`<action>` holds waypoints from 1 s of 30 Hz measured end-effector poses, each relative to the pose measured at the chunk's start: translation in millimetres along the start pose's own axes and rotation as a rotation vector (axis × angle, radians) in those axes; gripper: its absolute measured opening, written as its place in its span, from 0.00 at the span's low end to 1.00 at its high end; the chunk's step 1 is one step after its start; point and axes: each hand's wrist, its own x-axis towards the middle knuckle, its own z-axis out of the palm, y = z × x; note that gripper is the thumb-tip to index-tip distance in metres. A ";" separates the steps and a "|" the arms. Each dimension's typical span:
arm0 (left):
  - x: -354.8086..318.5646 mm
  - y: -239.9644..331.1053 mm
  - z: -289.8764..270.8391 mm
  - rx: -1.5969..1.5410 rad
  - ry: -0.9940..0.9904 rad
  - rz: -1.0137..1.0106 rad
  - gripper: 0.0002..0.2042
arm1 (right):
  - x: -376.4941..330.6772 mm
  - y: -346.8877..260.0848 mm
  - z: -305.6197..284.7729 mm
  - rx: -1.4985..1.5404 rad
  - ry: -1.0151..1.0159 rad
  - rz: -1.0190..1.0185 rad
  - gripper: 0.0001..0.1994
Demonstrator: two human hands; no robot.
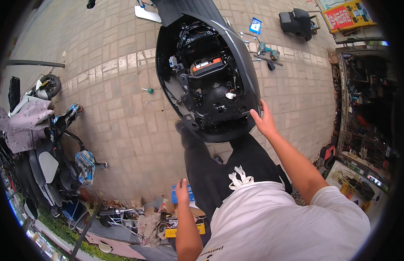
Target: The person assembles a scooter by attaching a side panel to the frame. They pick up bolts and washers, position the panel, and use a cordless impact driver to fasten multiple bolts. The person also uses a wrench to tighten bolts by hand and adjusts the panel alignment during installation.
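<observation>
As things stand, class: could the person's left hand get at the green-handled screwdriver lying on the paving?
Probably not without bending: the left hand hangs at the person's side, well short of the green-handled screwdriver, though only bare paving lies between.

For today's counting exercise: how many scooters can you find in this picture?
2: the opened black scooter under the right hand, and a parked scooter at the left edge. More may be hidden beyond it.

One view only, from the head, looking steeply down the person's own white shirt and dark trousers onto the brick pavement (123, 113). The fisheye bends the paving lines toward a black rim. The opened scooter body (206, 74) sits close, upper centre; parked scooters (49, 161) curve along the left edge, a shop front (362, 108) along the right.
</observation>
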 end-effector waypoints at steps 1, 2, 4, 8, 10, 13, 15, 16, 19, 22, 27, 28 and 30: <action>6.4 12.4 -9.9 -0.008 -0.010 -0.015 0.30 | 1.5 -3.1 10.0 -0.031 0.028 -0.010 0.37; 12.9 23.1 -19.6 -0.009 -0.011 -0.028 0.30 | 3.9 -5.8 18.1 -0.064 0.064 -0.026 0.37; 22.0 33.9 -38.6 0.002 -0.039 -0.098 0.30 | 11.5 -9.1 31.1 -0.134 0.132 -0.030 0.36; 50.3 34.8 -65.5 0.017 -0.066 -0.061 0.31 | 28.7 -5.7 42.5 -0.250 0.302 -0.053 0.35; 58.7 35.0 -72.9 0.080 -0.084 -0.119 0.31 | 36.1 -0.8 46.1 -0.272 0.276 -0.027 0.36; 56.4 49.8 -74.3 0.105 -0.078 -0.155 0.31 | 37.9 6.2 52.4 -0.259 0.289 -0.026 0.37; 47.9 69.7 -68.9 0.046 -0.073 -0.171 0.29 | 38.5 8.9 53.6 -0.208 0.289 -0.019 0.38; 42.9 80.7 -66.1 0.022 -0.073 -0.183 0.28 | 38.4 9.4 53.7 -0.172 0.277 -0.003 0.38; 42.1 117.0 -56.5 0.232 -0.104 -0.163 0.28 | 38.3 5.9 51.7 -0.113 0.257 0.028 0.39; 46.9 136.7 -48.9 0.282 -0.081 -0.206 0.28 | 35.9 -0.6 47.6 -0.090 0.267 0.042 0.39; 74.5 151.5 -31.9 0.328 -0.197 0.002 0.32 | 5.5 16.3 26.8 0.041 0.306 0.118 0.34; 79.0 155.1 -25.1 0.350 -0.212 0.010 0.32 | -5.7 28.2 19.3 0.040 0.313 0.158 0.33; 82.7 162.7 -6.0 0.384 -0.242 0.023 0.34 | -29.7 60.4 6.2 0.111 0.376 0.262 0.27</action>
